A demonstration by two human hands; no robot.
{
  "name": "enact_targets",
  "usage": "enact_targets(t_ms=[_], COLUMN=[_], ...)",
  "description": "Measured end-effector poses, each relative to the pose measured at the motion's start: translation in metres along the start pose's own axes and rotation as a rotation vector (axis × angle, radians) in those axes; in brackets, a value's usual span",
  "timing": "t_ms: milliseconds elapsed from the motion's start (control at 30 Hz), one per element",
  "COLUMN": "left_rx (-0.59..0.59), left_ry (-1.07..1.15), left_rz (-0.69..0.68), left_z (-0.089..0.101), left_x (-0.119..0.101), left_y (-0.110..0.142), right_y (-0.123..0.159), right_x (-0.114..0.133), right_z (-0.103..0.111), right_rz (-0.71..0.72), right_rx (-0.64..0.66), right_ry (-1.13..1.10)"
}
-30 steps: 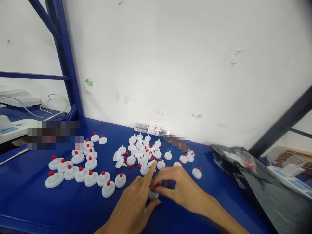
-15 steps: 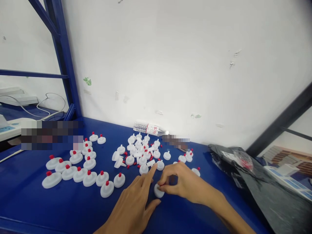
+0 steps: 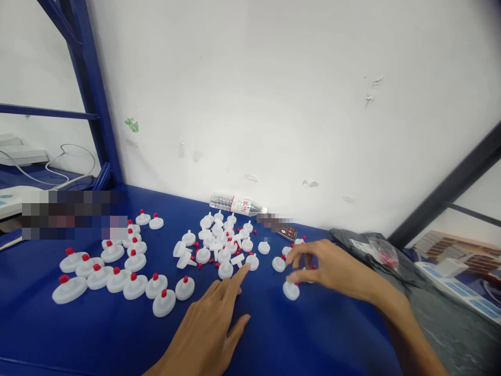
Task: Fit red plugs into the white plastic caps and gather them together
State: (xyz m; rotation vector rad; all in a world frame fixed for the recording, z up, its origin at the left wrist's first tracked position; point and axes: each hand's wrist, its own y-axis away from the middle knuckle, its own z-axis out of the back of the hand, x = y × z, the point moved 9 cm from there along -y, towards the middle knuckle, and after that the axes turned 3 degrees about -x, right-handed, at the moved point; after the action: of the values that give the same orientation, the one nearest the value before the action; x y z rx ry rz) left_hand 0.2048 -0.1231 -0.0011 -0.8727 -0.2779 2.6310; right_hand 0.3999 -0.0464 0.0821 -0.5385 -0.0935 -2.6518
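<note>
My right hand reaches over the blue table and pinches the red-tipped top of a white plastic cap, which rests on the surface. My left hand lies flat near the front edge with its index finger stretched out toward a pile of bare white caps and loose red tips; it holds nothing. To the left stand rows of white caps fitted with red tips. A few more caps lie just beside my right hand.
A clear water bottle lies against the white wall behind the pile, with a small dark device to its right. A black plastic bag holding red pieces sits at the right. Blue frame posts rise at the left.
My right hand carried the red-tipped cap from beside my left fingers out to the right. My left hand let go of it and stayed put, fingers spread.
</note>
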Motion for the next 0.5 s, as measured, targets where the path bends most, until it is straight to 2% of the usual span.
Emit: enact_targets(t_ms=[100,167,333,500], left_rx=[-0.029,-0.057,-0.056,-0.033], left_ry=[0.009,0.009,0.008,0.016], left_rz=[-0.017,-0.040,-0.068,-0.088], left_z=[0.006,0.010,0.010,0.007], left_x=[-0.004,-0.008,-0.012,-0.014], left_y=[0.000,-0.001,-0.002,-0.003], right_y=[-0.009,-0.017,-0.034,-0.040], right_x=[0.003,0.005,0.011,0.009], right_z=[0.014,0.010,-0.025,-0.027], right_rz=[0.028,0.063,0.186,0.154], right_rx=[-0.261,-0.348,-0.284,-0.316], right_ry=[0.083,0.127,0.112,0.109])
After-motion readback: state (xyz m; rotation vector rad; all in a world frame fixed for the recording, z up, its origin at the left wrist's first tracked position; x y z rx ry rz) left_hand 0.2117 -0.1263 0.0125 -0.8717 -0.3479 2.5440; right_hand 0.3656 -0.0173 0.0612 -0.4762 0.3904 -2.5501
